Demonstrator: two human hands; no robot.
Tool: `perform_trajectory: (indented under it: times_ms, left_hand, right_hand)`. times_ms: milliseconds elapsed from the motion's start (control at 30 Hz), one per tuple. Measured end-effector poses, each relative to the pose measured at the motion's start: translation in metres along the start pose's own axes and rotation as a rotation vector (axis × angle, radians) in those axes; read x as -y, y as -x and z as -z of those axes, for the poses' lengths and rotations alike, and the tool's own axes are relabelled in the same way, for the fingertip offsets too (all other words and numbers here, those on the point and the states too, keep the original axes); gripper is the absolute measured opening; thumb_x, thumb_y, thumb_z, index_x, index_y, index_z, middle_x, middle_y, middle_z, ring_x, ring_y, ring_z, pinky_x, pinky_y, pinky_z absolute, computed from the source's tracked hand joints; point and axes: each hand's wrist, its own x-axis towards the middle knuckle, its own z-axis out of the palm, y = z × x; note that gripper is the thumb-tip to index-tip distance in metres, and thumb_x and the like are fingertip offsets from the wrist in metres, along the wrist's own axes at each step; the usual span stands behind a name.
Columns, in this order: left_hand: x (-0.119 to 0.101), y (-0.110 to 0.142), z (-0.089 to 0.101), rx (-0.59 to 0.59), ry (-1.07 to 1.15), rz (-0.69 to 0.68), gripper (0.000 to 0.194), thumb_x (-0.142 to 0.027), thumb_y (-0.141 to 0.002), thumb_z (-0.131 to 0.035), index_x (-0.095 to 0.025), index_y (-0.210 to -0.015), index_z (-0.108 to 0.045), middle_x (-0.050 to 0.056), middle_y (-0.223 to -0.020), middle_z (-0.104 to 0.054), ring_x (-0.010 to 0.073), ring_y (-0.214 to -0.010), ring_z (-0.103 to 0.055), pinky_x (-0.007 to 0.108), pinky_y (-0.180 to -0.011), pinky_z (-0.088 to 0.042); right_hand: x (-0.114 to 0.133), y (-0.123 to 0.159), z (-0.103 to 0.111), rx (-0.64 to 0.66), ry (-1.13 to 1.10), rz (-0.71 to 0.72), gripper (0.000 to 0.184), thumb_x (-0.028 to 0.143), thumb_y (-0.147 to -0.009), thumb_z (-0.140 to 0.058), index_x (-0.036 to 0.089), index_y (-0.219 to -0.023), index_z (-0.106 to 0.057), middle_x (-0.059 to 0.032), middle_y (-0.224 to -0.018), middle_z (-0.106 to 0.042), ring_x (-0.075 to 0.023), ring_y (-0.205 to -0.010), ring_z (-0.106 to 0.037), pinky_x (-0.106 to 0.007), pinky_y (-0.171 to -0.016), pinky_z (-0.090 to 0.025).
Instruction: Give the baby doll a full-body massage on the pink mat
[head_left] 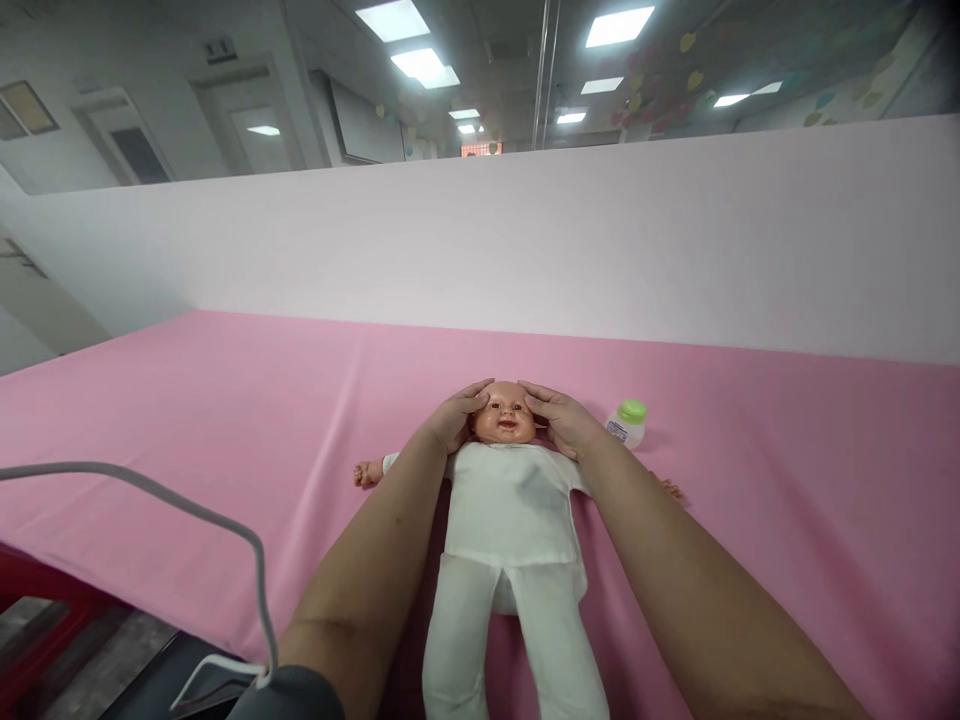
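A baby doll [512, 505] in white clothes lies on its back on the pink sheet [225, 420], head away from me. My left hand [456, 418] cups the left side of the doll's head, thumb resting on the forehead. My right hand [561, 418] cups the right side of the head, thumb on the forehead too. Both hands curve around the head with fingers together.
A small white bottle with a green cap [627, 422] stands on the sheet just right of my right hand. A white cable [187, 510] arcs over the near left. A pale partition wall [525, 240] rises behind the pink surface.
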Motion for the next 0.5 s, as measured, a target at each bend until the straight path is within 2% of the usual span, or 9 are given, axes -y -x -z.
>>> perform_trajectory:
  times_ms: [100, 200, 367, 500]
  left_hand:
    - [-0.002, 0.004, 0.005, 0.057, 0.030, 0.007, 0.072, -0.030, -0.076, -0.090, -0.020, -0.142, -0.062, 0.017, -0.138, -0.069, 0.0324, -0.115, -0.072, 0.051, -0.106, -0.055]
    - [-0.004, 0.006, 0.005, 0.081, 0.047, 0.003, 0.074, -0.024, -0.072, -0.093, -0.020, -0.140, -0.064, 0.017, -0.137, -0.070, 0.0345, -0.119, -0.071, 0.053, -0.110, -0.052]
    - [-0.005, 0.007, 0.000, 0.059, 0.024, -0.005, 0.072, -0.024, -0.074, -0.092, -0.020, -0.140, -0.063, 0.016, -0.132, -0.071, 0.0335, -0.114, -0.072, 0.054, -0.108, -0.053]
    - [-0.004, 0.007, -0.008, -0.011, -0.043, -0.030, 0.074, -0.024, -0.071, -0.094, -0.021, -0.138, -0.062, 0.015, -0.130, -0.071, 0.0308, -0.110, -0.073, 0.051, -0.105, -0.056]
  right_hand:
    - [-0.004, -0.002, 0.011, 0.106, -0.050, -0.004, 0.062, 0.029, -0.079, -0.089, 0.036, -0.138, -0.069, -0.0021, -0.157, -0.059, -0.0275, -0.134, -0.064, -0.047, -0.114, -0.053]
    - [-0.004, -0.002, 0.014, 0.156, -0.058, -0.008, 0.067, 0.027, -0.078, -0.090, 0.037, -0.140, -0.067, -0.0010, -0.160, -0.056, -0.0266, -0.137, -0.062, -0.044, -0.116, -0.052]
    - [0.001, 0.002, 0.005, 0.087, -0.049, -0.020, 0.063, 0.034, -0.084, -0.087, 0.034, -0.143, -0.066, -0.0046, -0.156, -0.060, -0.0283, -0.138, -0.061, -0.047, -0.117, -0.051]
    - [0.005, 0.005, -0.005, 0.069, -0.038, -0.014, 0.076, 0.029, -0.078, -0.090, 0.032, -0.149, -0.061, -0.0079, -0.154, -0.061, -0.0301, -0.133, -0.064, -0.049, -0.115, -0.052]
